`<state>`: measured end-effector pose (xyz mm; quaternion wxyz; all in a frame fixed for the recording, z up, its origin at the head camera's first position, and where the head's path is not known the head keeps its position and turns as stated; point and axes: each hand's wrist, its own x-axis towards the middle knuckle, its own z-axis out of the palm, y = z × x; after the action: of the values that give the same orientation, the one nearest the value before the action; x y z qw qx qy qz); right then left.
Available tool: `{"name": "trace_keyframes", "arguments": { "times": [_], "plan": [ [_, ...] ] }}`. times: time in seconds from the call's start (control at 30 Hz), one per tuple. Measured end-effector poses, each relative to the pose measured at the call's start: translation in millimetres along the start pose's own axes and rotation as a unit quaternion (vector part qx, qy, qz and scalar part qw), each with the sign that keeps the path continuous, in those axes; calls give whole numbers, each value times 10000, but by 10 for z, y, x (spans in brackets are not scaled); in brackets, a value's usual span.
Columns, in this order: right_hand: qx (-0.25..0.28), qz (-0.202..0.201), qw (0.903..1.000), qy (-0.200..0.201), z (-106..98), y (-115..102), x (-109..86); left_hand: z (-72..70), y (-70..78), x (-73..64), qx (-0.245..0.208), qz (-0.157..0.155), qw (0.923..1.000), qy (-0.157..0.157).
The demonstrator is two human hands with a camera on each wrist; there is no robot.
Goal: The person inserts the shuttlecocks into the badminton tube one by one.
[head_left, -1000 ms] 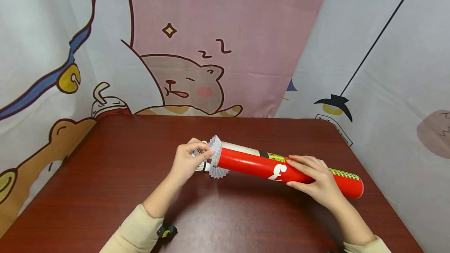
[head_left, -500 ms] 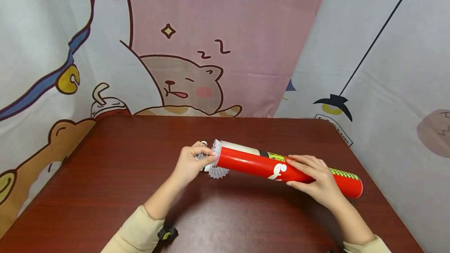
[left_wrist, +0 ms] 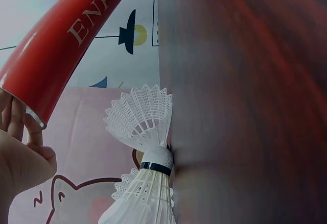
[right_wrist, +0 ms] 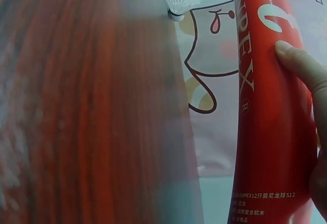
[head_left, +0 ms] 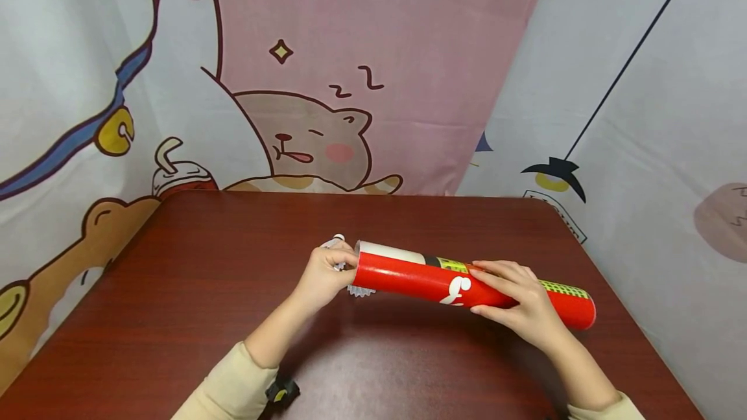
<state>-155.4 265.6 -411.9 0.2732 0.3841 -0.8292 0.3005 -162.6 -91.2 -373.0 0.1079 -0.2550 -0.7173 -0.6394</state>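
Observation:
A red shuttlecock tube (head_left: 403, 272) lies slantwise across the head view, its open end to the left and raised off the table. My right hand (head_left: 519, 300) grips the tube around its far half, thumb in front, as the right wrist view also shows. At the open mouth is my left hand (head_left: 322, 274), with fingertips reaching inside the rim. The tube wall hides those fingertips, so I cannot tell whether they pinch anything. Below the mouth, a white shuttlecock (left_wrist: 145, 114) with a netted skirt lies on the table. Another shuttlecock (left_wrist: 148, 196) lies end to end with it.
The dark red-brown wooden table (head_left: 408, 355) carries all this. A cartoon-printed cloth (head_left: 420, 83) hangs behind and at the sides. A small black device (head_left: 283, 393) sits by the left sleeve (head_left: 233, 384).
The shuttlecock that my left hand held at the tube mouth has gone inside, out of sight. My left fingers have followed it to the right, into the mouth. The tube has shifted slightly left.

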Motion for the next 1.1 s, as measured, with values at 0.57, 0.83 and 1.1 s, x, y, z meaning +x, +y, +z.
{"name": "trace_keyframes", "arguments": {
  "times": [0.57,0.83,1.1],
  "plan": [
    [117,53,9999,47,-10,27,-1,-324,-234,78,-24,321,9969,-719],
    [86,114,9999,75,-27,49,-19,-580,-116,116,268,422,9969,-608],
    [104,102,9999,79,-34,62,-23,-839,-233,101,570,50,9964,-620]
  ]
}}
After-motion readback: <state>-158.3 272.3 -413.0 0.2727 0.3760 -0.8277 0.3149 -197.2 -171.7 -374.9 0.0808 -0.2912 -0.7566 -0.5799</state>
